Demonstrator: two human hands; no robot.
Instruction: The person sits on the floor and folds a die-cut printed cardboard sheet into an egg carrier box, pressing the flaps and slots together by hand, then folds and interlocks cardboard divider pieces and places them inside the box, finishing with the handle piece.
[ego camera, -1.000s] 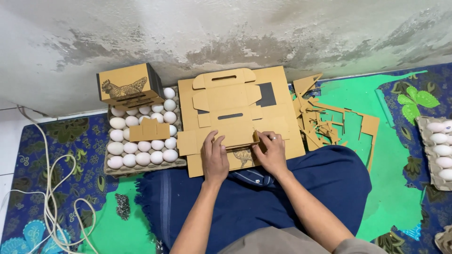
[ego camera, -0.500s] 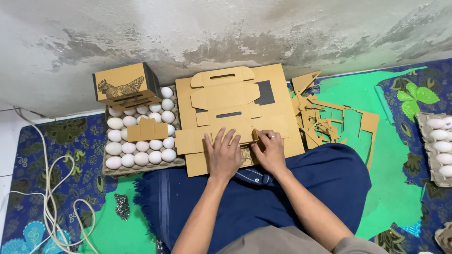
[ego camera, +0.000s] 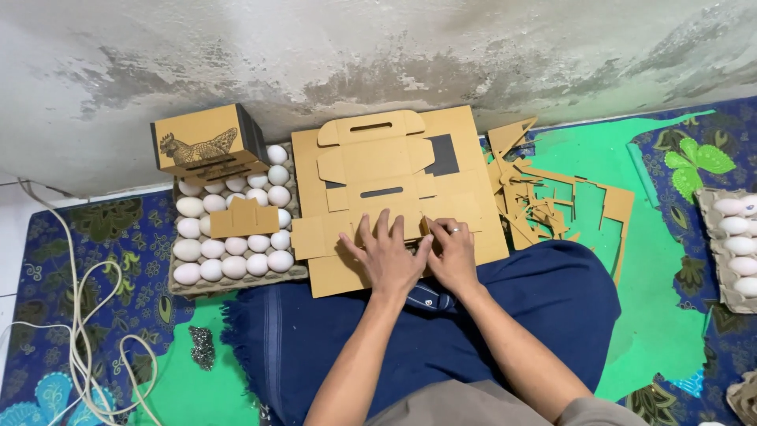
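A flat brown die-cut cardboard box blank lies on top of more cardboard sheets, between my lap and the wall. My left hand presses flat on its near edge with fingers spread. Right beside it, my right hand, a ring on one finger, pinches a small flap at the blank's near edge.
On the left an egg tray holds several white eggs, with a folded box printed with a chicken and a small cardboard piece on top. Cardboard offcuts lie to the right, another egg tray far right, a white cable left.
My left hand has slid right along the blank's near edge until it sits against my right hand. My right hand has stayed on the flap.
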